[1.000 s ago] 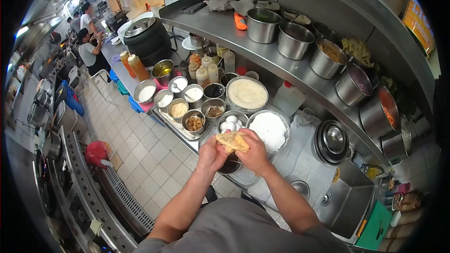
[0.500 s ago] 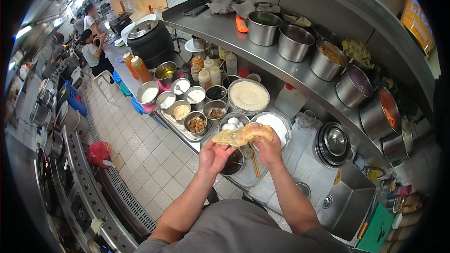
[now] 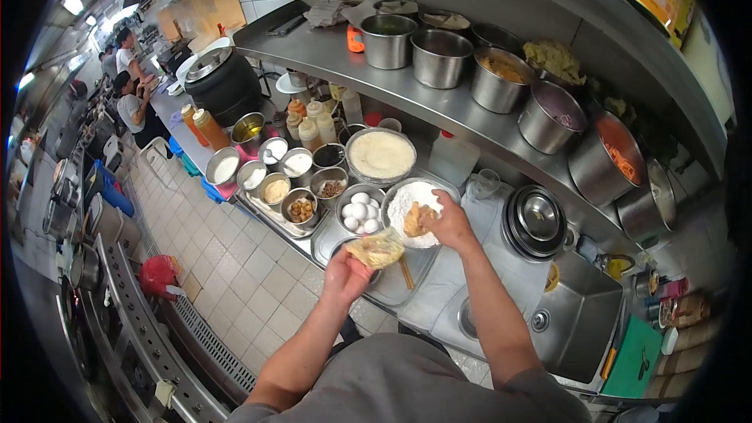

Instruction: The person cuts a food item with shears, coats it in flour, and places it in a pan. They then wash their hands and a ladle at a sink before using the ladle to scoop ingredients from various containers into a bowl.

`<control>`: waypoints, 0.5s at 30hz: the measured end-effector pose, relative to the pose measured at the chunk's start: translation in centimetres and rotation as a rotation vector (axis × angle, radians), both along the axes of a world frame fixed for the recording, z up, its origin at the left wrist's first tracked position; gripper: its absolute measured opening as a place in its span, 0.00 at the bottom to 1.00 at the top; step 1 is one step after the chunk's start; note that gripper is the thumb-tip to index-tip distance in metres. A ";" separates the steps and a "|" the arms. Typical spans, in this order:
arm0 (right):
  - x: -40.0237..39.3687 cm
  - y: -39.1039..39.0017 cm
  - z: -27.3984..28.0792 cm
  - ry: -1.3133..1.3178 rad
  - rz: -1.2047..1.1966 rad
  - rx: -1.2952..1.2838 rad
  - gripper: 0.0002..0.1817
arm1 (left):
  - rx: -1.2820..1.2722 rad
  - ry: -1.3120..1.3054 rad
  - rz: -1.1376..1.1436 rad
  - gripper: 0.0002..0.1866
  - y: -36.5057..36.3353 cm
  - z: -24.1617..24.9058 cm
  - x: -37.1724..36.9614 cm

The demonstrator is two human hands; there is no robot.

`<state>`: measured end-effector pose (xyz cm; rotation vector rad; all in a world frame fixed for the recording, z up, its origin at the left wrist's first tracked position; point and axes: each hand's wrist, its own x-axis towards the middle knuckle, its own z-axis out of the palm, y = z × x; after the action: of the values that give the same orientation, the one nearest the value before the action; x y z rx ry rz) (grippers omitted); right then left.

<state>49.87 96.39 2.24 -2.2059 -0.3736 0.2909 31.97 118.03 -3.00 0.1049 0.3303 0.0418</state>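
Observation:
My left hand (image 3: 348,275) holds a clear plastic bag (image 3: 377,249) with something yellowish in it, above a bowl that it mostly hides. A piece of raw, marinated-looking meat (image 3: 417,220) hangs from the fingers of my right hand (image 3: 450,223), over the bowl of white flour (image 3: 399,202). Left of the flour stands a metal bowl of white eggs (image 3: 361,211). Behind these is a wide bowl of pale crumbs (image 3: 381,153). A pair of wooden chopsticks (image 3: 406,272) lies on the tray below the flour bowl.
Small metal pots with sauces and toppings (image 3: 301,209) stand to the left, squeeze bottles (image 3: 309,133) behind them. A steel shelf (image 3: 329,55) carries several pots. Stacked bowls (image 3: 537,219) and a sink (image 3: 583,329) are at the right. People (image 3: 131,108) stand far left.
The meat has come away from the bag; my right hand has carried it right, over the flour. My left hand keeps the bag, slightly lower. The view has shifted, and more eggs show.

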 end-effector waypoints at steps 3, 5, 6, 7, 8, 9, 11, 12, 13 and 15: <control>-2.1 -3.9 1.9 -0.208 0.188 0.017 0.37 | 0.047 0.034 -0.125 0.25 -4.5 -0.1 0.1; -5.1 -6.3 2.3 -0.254 0.316 0.084 0.35 | 0.083 0.099 -0.131 0.22 -7.5 -0.2 0.5; -7.3 -7.2 3.6 -0.185 0.400 0.167 0.33 | 0.084 0.097 -0.138 0.22 -8.7 -1.7 0.6; -9.2 -8.1 4.0 -0.113 0.481 0.252 0.31 | -0.014 -0.013 -0.237 0.20 -9.7 -4.3 0.7; -10.3 -9.3 3.0 -0.113 0.467 0.252 0.31 | -0.115 -0.120 -0.339 0.18 -10.8 -5.7 0.6; -11.2 -10.6 1.5 -0.120 0.399 0.195 0.25 | -0.116 -0.117 -0.355 0.18 -12.3 -4.5 0.3; -13.4 -13.5 -1.5 -0.137 0.299 0.140 0.20 | 0.141 0.042 -0.496 0.15 -14.6 -1.7 -0.3; -14.8 -15.0 -3.1 0.011 0.114 0.210 0.17 | 0.198 0.118 -0.608 0.13 -14.9 -0.8 -0.5; -16.6 -16.6 -4.2 0.157 -0.077 0.286 0.14 | 0.209 0.112 -0.648 0.13 -15.0 -1.2 -0.4; -20.8 -20.1 -4.1 0.088 -0.318 0.372 0.11 | 0.509 0.172 -0.521 0.09 -14.4 -3.0 1.1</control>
<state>29.03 76.27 -1.83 -1.8435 -0.0204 0.1305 33.02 103.67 -6.01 0.6985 0.4507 -0.4034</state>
